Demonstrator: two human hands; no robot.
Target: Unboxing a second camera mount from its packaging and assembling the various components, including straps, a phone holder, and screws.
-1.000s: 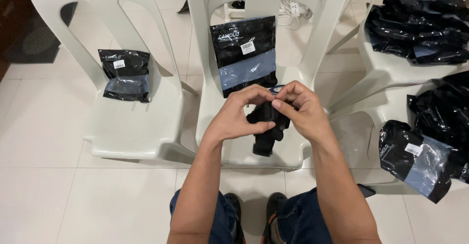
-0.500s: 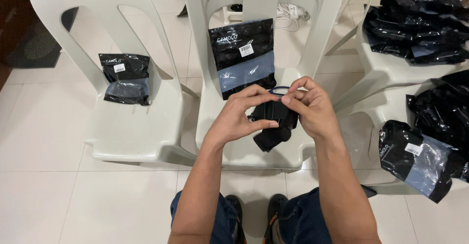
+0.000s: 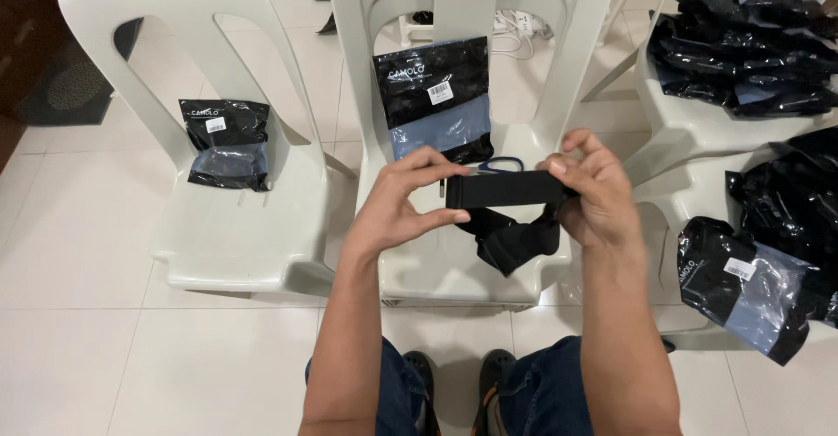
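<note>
Strap [image 3: 511, 190] up front in my view, a black fabric band stretched flat between both hands, long axis running left-right, roughly level, w/ its broad face toward the camera. Left hand [image 3: 403, 202] pinches its left end, thumb underneath and fingers curled over the top edge; right hand [image 3: 592, 193] is closed round the right end, fingers wrapped over it. So the band sits directly between the hands, touching both, held up above the seat of the middle white chair [image 3: 454, 266]. Below the taut part, the rest of the black piece [image 3: 511, 237] hangs down in a bunched fold, closer to the right hand than the left. Just behind the band I see blue scissor handles [image 3: 499, 165] on the seat, mostly hidden. Leaning on that chair's back is a black-and-grey packet [image 3: 436, 100], upright. Left chair [image 3: 236, 226] has a smaller packet [image 3: 225, 144] of the same kind on its seat. Off to the right, a pile of black packets [image 3: 742, 43] on another chair, plus one packet [image 3: 746, 283] low at the right, well apart from the hands. Knees in blue jeans [image 3: 546, 388] at the bottom.
</note>
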